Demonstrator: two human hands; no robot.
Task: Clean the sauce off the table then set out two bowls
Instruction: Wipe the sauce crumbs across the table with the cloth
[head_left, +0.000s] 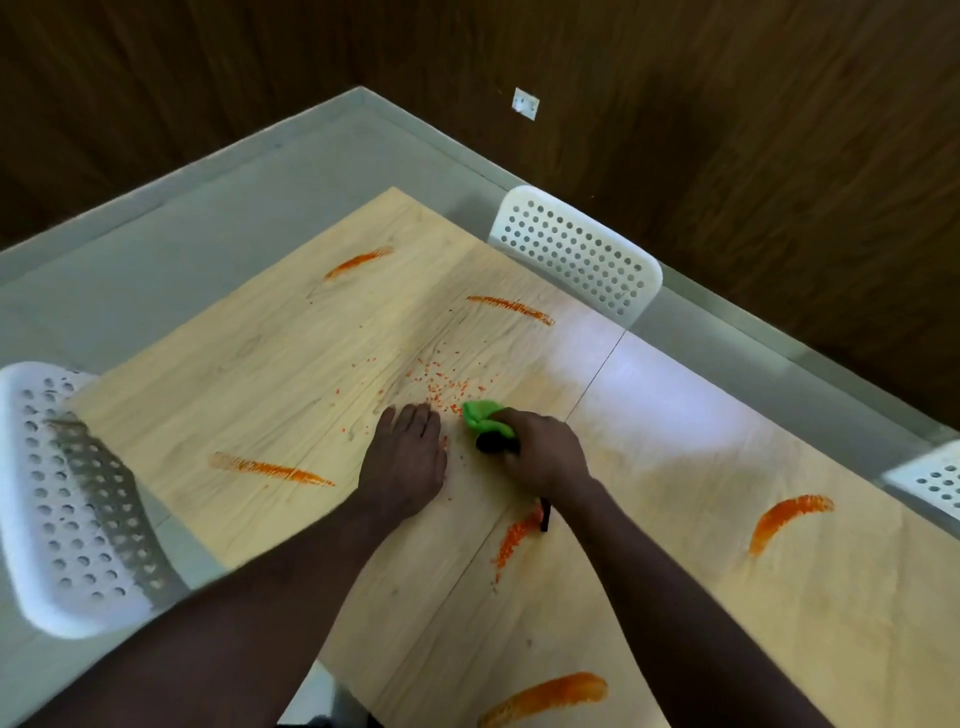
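Observation:
A light wooden table (249, 364) carries several orange sauce smears: one far left (358, 261), one far middle (511, 308), one near left (272, 469), one at the right (789, 517), one at the near edge (550, 696). Orange crumbs (441, 382) are scattered mid-table. My right hand (540, 457) is shut on a green cloth (480, 415) wrapped at the head of a black tool (493, 443), pressed on the table beside the crumbs. My left hand (408, 462) rests flat on the table just left of the cloth. No bowls are in view.
White perforated chairs stand at the far side (576, 249), at the left (62, 493) and at the right edge (930, 480). A grey floor (156, 260) and dark wooden walls (727, 130) surround the table. A smeared orange patch (514, 538) lies under my right forearm.

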